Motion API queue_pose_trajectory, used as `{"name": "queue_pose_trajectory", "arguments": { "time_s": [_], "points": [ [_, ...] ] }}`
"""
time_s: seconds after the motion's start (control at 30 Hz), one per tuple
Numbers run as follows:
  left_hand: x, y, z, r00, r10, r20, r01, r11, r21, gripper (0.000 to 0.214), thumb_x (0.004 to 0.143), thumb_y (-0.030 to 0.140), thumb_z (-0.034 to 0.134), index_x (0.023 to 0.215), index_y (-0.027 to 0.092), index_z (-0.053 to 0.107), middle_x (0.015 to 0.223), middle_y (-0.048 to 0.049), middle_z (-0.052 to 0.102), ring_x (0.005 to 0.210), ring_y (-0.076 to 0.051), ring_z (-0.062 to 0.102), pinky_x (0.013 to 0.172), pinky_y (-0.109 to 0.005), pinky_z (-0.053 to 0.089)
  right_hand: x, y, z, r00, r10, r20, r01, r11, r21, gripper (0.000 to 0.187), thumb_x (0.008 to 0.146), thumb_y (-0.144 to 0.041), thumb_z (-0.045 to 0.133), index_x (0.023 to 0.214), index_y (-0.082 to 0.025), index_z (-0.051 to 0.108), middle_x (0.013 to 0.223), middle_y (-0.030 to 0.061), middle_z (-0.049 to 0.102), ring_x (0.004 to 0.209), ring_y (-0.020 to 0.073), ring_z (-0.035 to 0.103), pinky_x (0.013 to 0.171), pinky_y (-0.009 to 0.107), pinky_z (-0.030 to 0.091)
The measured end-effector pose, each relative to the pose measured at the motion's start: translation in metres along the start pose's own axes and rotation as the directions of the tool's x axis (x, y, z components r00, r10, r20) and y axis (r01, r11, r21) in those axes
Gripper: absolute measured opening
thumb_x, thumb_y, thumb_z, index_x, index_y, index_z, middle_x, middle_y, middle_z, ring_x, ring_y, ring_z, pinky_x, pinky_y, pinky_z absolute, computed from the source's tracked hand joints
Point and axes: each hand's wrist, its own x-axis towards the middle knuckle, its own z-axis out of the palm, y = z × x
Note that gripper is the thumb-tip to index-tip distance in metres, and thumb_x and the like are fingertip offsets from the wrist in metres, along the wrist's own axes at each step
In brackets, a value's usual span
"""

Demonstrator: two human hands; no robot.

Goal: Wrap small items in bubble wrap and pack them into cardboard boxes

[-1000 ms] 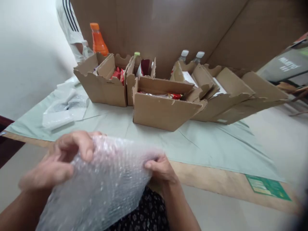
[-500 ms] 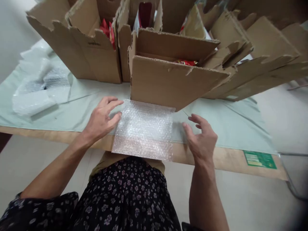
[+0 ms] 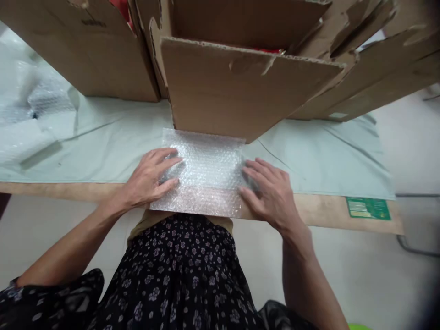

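A sheet of clear bubble wrap [image 3: 206,167] lies flat on the table, its near part reaching over the bare wooden edge. My left hand [image 3: 153,176] rests over its left side with the fingers spread on the wrap. At the right side, my right hand [image 3: 270,190] is open, its fingertips at or just beside the sheet's right edge; whether they touch it I cannot tell. Neither hand grips anything. The far edge of the wrap meets the foot of a cardboard box [image 3: 237,101].
More cardboard boxes stand at the back left [image 3: 113,64] and back right. A pile of bubble wrap [image 3: 41,105] lies at the far left. Pale green cloth [image 3: 316,160] covers the table, and a green printed label [image 3: 368,208] is on its front right edge.
My left hand has come down onto the wrap's left side. My right hand has moved left to the sheet's right edge. The view has tilted down and come closer to the boxes.
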Motion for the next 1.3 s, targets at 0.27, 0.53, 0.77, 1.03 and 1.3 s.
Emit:
{"name": "queue_pose_trajectory", "arguments": {
  "time_s": [0.27,0.53,0.77,1.03,1.3],
  "points": [
    [-0.046,0.019,-0.021,0.982,0.137,0.132,-0.141,0.99,0.017,0.072,0.088,0.044,0.078,0.153,0.031,0.05,0.163,-0.0138,0.049,0.153,-0.038,0.041,0.125,-0.062,0.033,-0.04,-0.035,-0.007,0.96,-0.143,0.242,0.139,0.99,0.033,0.046,0.101,-0.03,0.062,0.147,-0.025,0.058,0.161,0.0146,0.052,0.145,0.0343,0.052,0.106,0.054,0.05],
    [-0.059,0.026,-0.01,0.977,0.18,0.116,-0.189,0.98,0.069,0.056,0.097,0.029,0.066,0.151,0.026,0.052,0.156,-0.0125,0.058,0.15,-0.034,0.047,0.126,-0.063,0.031,-0.045,-0.038,-0.013,0.979,-0.201,0.033,0.194,0.968,0.156,0.021,0.103,-0.017,0.059,0.115,-0.023,0.076,0.136,0.0101,0.073,0.127,0.0275,0.067,0.101,0.048,0.057],
    [-0.058,0.041,-0.014,0.979,0.195,-0.052,-0.2,0.973,-0.114,0.037,0.096,0.016,0.061,0.132,0.018,0.067,0.122,-0.0085,0.079,0.117,-0.023,0.073,0.117,-0.047,0.049,-0.046,-0.047,-0.025,0.994,0.095,-0.061,-0.053,0.871,0.488,0.015,0.102,-0.022,0.061,0.109,-0.026,0.073,0.103,0.0025,0.081,0.095,0.0178,0.078,0.087,0.033,0.064],
    [-0.028,0.054,-0.009,0.935,-0.349,-0.069,0.306,0.889,-0.342,0.023,0.095,0.037,0.062,0.086,0.019,0.074,0.078,-0.0007,0.076,0.068,-0.016,0.068,0.06,-0.025,0.052,-0.041,-0.03,0.001,0.947,0.32,0.031,-0.262,0.714,0.649,0.076,0.089,-0.037,0.079,0.157,-0.027,0.046,0.105,0.0036,0.076,0.095,0.0212,0.074,0.089,0.041,0.064],
    [0.006,0.042,-0.005,0.922,-0.351,-0.166,0.339,0.936,-0.096,0.023,0.092,0.038,0.06,0.081,0.021,0.07,0.072,-0.0007,0.07,0.064,-0.017,0.06,0.068,-0.03,0.048,-0.019,-0.027,0.024,0.858,0.502,-0.111,-0.35,0.728,0.59,0.058,0.093,-0.031,0.069,0.148,-0.023,0.053,0.086,-0.0009,0.072,0.069,0.0151,0.065,0.068,0.034,0.059]
  ]
}}
